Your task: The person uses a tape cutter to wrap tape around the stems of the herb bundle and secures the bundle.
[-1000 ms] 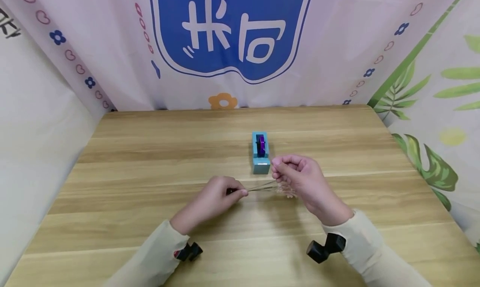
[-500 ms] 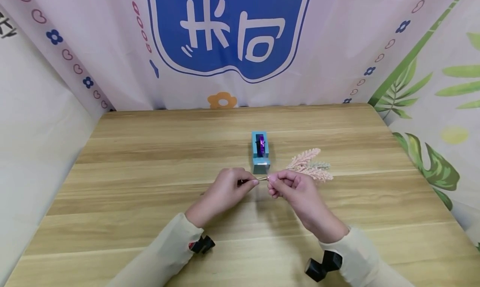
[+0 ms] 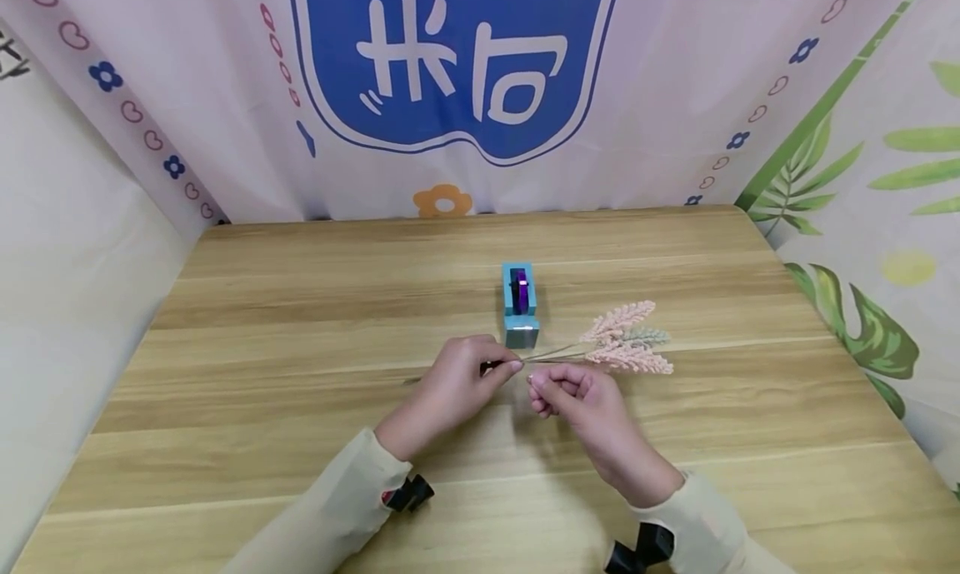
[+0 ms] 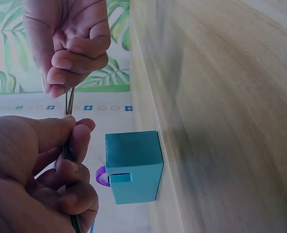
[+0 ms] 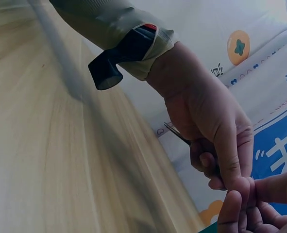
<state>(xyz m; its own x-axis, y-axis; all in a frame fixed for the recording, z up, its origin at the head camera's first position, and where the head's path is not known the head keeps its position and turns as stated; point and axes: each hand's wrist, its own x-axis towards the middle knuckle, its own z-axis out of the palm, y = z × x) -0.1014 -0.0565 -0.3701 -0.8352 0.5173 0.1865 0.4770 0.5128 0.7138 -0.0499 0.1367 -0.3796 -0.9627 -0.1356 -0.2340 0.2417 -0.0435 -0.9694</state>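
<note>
Left hand pinches partly hidden stems before the tape dispenser; whether the right hand grips anything is unclear.

there are three sprigs (two pink), one dispenser.

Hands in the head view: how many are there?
2: the left hand, pinching flower stems, and the right hand, to its right. No others seem hidden.
</note>
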